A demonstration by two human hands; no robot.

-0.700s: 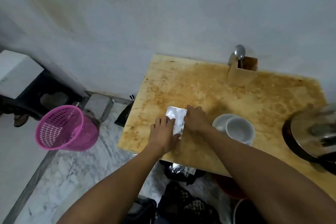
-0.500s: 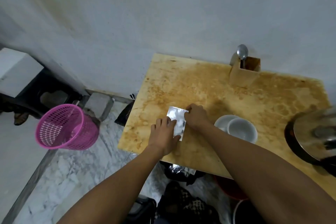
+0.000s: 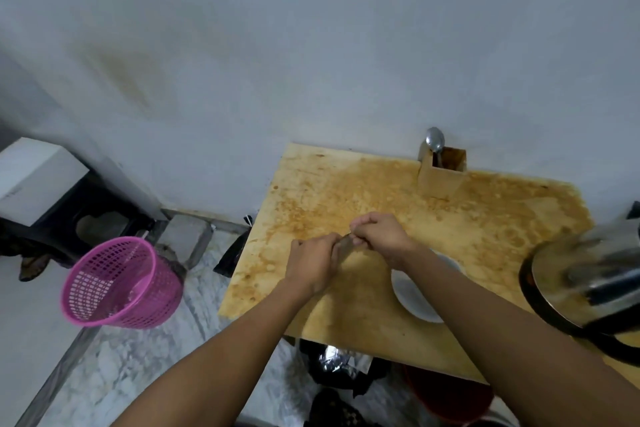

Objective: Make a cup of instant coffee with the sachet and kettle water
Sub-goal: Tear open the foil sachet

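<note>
Both hands meet above the stained wooden table (image 3: 346, 191). My left hand (image 3: 313, 262) and my right hand (image 3: 379, 236) pinch the coffee sachet (image 3: 345, 242) between them; it is seen edge-on and only a thin dark sliver shows between the fingers. A white saucer (image 3: 412, 302) lies under my right forearm, which hides the cup. The steel kettle (image 3: 588, 284) stands at the right edge, blurred. A spoon (image 3: 434, 142) stands upright in a small wooden holder (image 3: 441, 177) at the table's back.
A pink mesh bin (image 3: 121, 282) stands on the marble floor left of the table. A white box on a dark stool (image 3: 38, 180) is at far left. Dark bags and foil (image 3: 337, 360) lie under the table's front edge. A wall runs behind the table.
The sachet lay flat on the table under both hands; now both hands have lifted it off the surface and hold it edge-on. The view has shifted so my forearm covers the cup.
</note>
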